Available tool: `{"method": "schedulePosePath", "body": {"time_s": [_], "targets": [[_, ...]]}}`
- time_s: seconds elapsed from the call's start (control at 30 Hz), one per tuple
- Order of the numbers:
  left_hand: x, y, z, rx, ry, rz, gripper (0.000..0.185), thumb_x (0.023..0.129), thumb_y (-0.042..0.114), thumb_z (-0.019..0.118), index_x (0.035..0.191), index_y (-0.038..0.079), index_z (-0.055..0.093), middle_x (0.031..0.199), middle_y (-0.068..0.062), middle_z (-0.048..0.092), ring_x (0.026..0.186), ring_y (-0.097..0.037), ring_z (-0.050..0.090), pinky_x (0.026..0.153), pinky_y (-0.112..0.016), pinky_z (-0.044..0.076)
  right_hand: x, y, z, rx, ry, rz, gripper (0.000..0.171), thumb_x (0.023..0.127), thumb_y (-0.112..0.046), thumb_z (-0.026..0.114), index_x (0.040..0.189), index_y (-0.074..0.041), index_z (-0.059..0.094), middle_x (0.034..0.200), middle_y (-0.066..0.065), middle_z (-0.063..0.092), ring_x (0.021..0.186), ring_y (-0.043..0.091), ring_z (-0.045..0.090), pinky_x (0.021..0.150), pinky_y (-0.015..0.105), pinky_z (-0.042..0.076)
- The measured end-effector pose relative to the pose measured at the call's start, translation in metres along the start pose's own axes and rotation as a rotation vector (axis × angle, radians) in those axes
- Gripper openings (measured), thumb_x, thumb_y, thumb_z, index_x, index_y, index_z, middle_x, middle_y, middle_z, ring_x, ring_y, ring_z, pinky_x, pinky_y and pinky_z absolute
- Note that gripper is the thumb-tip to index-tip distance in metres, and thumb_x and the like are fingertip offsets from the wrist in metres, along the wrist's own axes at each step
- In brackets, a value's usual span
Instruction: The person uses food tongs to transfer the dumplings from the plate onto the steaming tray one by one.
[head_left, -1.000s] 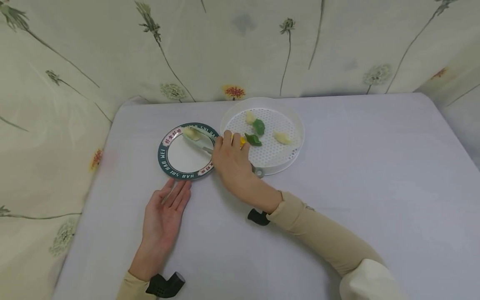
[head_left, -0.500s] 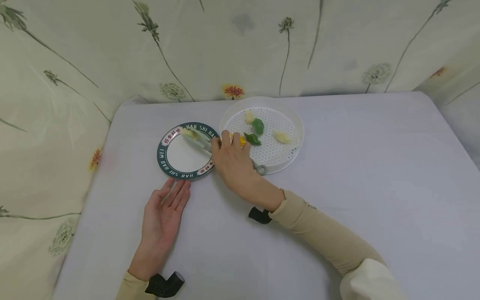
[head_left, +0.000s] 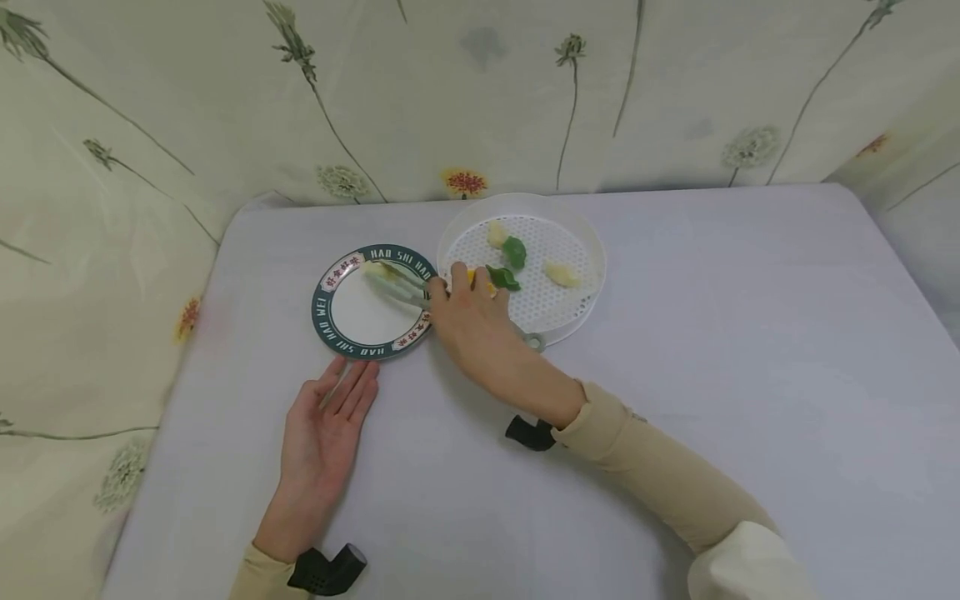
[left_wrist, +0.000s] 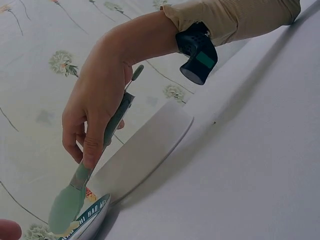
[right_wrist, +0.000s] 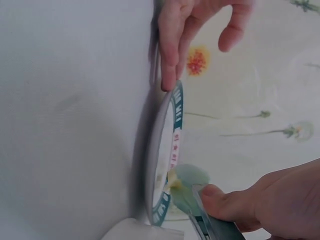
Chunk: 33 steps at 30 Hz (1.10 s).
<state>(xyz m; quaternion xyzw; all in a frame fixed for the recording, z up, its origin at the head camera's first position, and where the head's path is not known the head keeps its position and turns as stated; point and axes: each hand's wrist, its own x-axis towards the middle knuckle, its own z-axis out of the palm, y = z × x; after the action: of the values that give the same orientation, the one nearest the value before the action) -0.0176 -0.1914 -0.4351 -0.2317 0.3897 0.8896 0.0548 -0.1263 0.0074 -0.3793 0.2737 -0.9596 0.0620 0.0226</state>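
My right hand [head_left: 480, 333] grips a pair of tongs [head_left: 399, 287] with pale green, spoon-shaped tips. Those tips lie over the plate [head_left: 322, 312], which is white with a dark green lettered rim. A pale yellowish dumpling-like piece [head_left: 372, 268] is at the tips, mostly covered by them; in the right wrist view its yellow edge [right_wrist: 173, 179] shows against the plate. Palm up, my left hand [head_left: 322, 433] rests on the table with its straight fingertips touching the near rim of the plate.
Right of the plate stands a round white perforated tray [head_left: 543, 317]. Several pieces lie in it: a green one [head_left: 513, 252], a darker green one [head_left: 503, 278], pale ones [head_left: 562, 274] and a yellow one partly behind the right hand. A flowered curtain [head_left: 480, 100] hangs behind the table.
My right hand has shifted slightly right and nearer me, drawing the tongs with it. Their tips now cover more of the pale piece. The left hand and plate have stayed put.
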Motion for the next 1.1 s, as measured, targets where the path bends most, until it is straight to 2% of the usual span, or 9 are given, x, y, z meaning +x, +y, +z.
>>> {"method": "schedulePosePath", "body": {"time_s": [0.17,0.33,0.57,0.83,0.97,1.1], "targets": [[0.0,0.0,0.001,-0.012,0.002,-0.007,0.063,0.113,0.021,0.034,0.172,0.014,0.014,0.176,-0.013,0.023,0.162,-0.021,0.037,0.134,-0.027,0.036,-0.009,0.002,-0.012,-0.008,0.022,-0.007,0.02,0.111,-0.009,0.053,0.128,0.001,0.057,0.115,0.021,0.055,0.1,0.038,0.052,0.068,0.046,0.057],[-0.001,0.0,0.001,-0.009,0.0,-0.005,0.062,0.114,0.021,0.035,0.172,0.014,0.015,0.176,-0.013,0.024,0.162,-0.021,0.037,0.134,-0.027,0.037,-0.02,0.006,-0.022,-0.036,0.065,-0.001,0.019,0.112,-0.015,0.054,0.124,0.0,0.058,0.11,0.018,0.053,0.096,0.035,0.05,0.062,0.039,0.048],[-0.002,0.0,0.0,-0.012,-0.007,-0.008,0.063,0.113,0.021,0.036,0.173,0.015,0.015,0.177,-0.012,0.023,0.163,-0.02,0.036,0.134,-0.026,0.037,-0.029,0.012,-0.028,-0.058,0.095,-0.003,0.034,0.11,-0.028,0.062,0.127,0.001,0.06,0.112,0.019,0.057,0.094,0.034,0.053,0.06,0.039,0.05],[-0.002,-0.002,0.001,-0.019,-0.008,-0.01,0.063,0.113,0.021,0.035,0.173,0.015,0.015,0.177,-0.012,0.023,0.163,-0.02,0.035,0.134,-0.025,0.037,-0.039,0.022,-0.038,-0.016,0.033,0.061,0.04,0.11,-0.03,0.061,0.135,0.002,0.058,0.124,0.024,0.056,0.101,0.039,0.053,0.066,0.043,0.051],[-0.002,-0.002,0.001,-0.011,-0.004,-0.005,0.062,0.114,0.021,0.034,0.173,0.015,0.015,0.176,-0.012,0.023,0.163,-0.02,0.036,0.133,-0.025,0.038,-0.043,0.032,-0.048,-0.024,0.038,0.092,0.044,0.109,-0.031,0.062,0.137,0.003,0.058,0.121,0.024,0.055,0.096,0.037,0.05,0.063,0.038,0.042],[-0.003,-0.001,0.0,-0.016,0.0,-0.002,0.062,0.114,0.021,0.035,0.172,0.015,0.016,0.176,-0.012,0.024,0.162,-0.02,0.037,0.133,-0.025,0.038,-0.046,0.044,-0.052,-0.057,0.09,0.106,0.047,0.107,-0.031,0.065,0.134,0.006,0.057,0.111,0.023,0.054,0.087,0.034,0.046,0.058,0.033,0.03]]}}
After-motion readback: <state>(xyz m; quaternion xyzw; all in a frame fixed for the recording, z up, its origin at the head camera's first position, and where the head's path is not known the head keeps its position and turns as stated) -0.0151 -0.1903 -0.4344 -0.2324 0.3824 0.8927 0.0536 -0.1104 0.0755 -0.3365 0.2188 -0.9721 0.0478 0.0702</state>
